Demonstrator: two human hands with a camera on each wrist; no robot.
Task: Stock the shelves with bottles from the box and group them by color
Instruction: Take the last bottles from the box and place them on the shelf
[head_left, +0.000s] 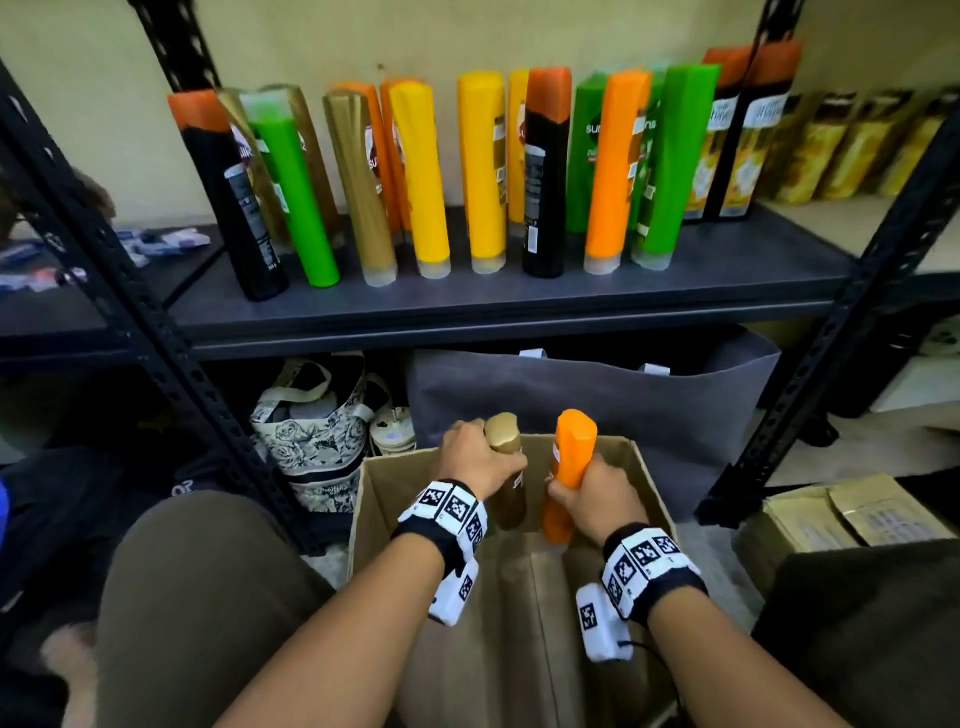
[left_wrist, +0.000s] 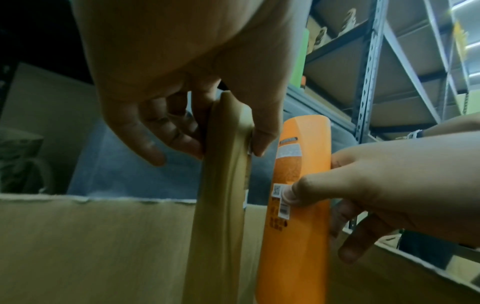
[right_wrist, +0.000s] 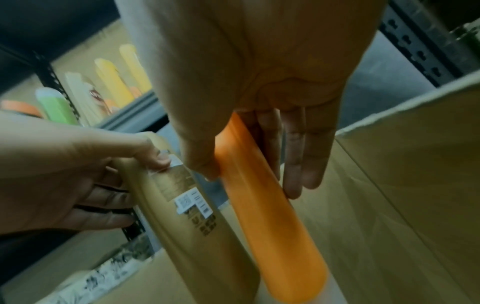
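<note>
Already the shelf (head_left: 519, 296) carried a good many upright bottles, but black, green, gold, orange and yellow ones stood mixed together, so the colour grouping looked largely undone. At the box (head_left: 644, 467) on the floor in front of the shelf, the left hand (head_left: 475, 457) gripped a gold bottle (head_left: 506, 441), thumb and fingers wrapped round its upper part, and the right hand (head_left: 592, 493) clasped an orange bottle (head_left: 571, 447) the same way. Both bottles stood upright, half out of the box. No others showed in the part of the box that could be seen, so these were probably among the last; shelving them and sorting the row remained.
</note>
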